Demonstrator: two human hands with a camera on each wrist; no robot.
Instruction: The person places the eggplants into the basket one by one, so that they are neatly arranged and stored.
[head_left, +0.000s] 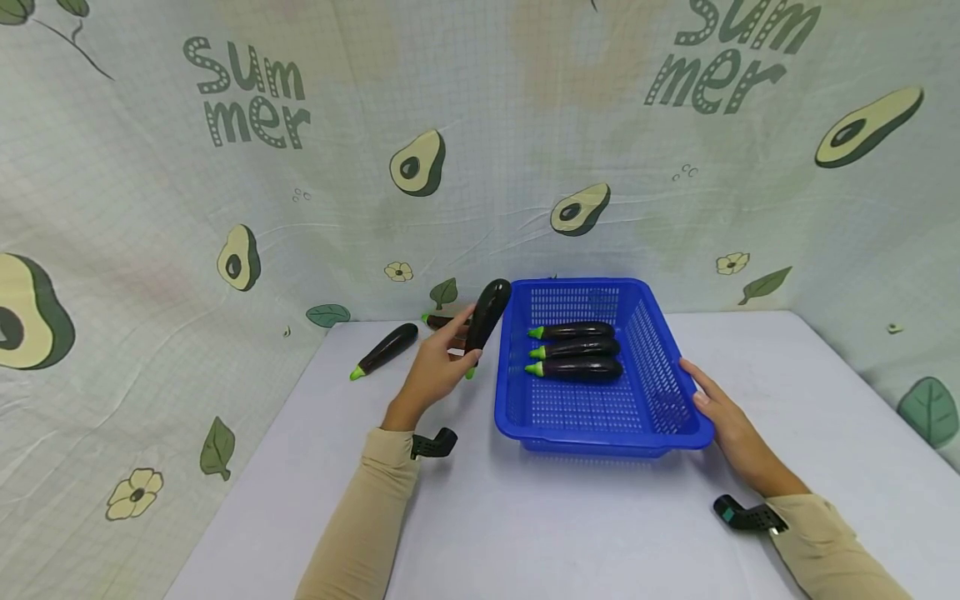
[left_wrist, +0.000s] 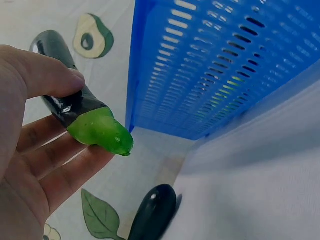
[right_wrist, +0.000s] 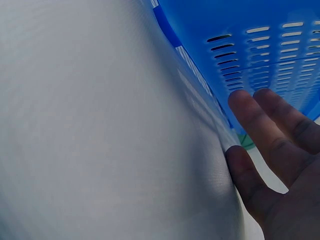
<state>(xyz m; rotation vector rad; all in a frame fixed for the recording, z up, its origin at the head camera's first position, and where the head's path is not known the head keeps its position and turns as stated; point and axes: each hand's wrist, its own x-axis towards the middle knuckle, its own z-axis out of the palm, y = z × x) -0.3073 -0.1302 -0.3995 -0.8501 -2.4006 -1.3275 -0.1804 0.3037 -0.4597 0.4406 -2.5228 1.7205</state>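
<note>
My left hand (head_left: 437, 367) pinches a dark purple eggplant (head_left: 489, 310) between thumb and fingers, its green cap (left_wrist: 97, 130) pointing down. This eggplant is raised beside the left wall of a blue plastic basket (head_left: 510, 417). Inside the basket, three eggplants (head_left: 576, 369) lie in a row with their green ends to the left. On the opposite side, my right hand (head_left: 731, 429) holds the basket's right rim, thumb on top and several fingers (right_wrist: 272, 145) outside the slotted wall. Another eggplant (head_left: 384, 350) lies left of my left hand, and one more (head_left: 435, 321) is partly hidden behind it.
A white-covered table (head_left: 600, 525) bears the basket and the loose eggplants. Behind it hangs a pale cloth (head_left: 495, 125) printed with avocados, leaves and lettering. Each wrist carries a black camera mount (head_left: 435, 443).
</note>
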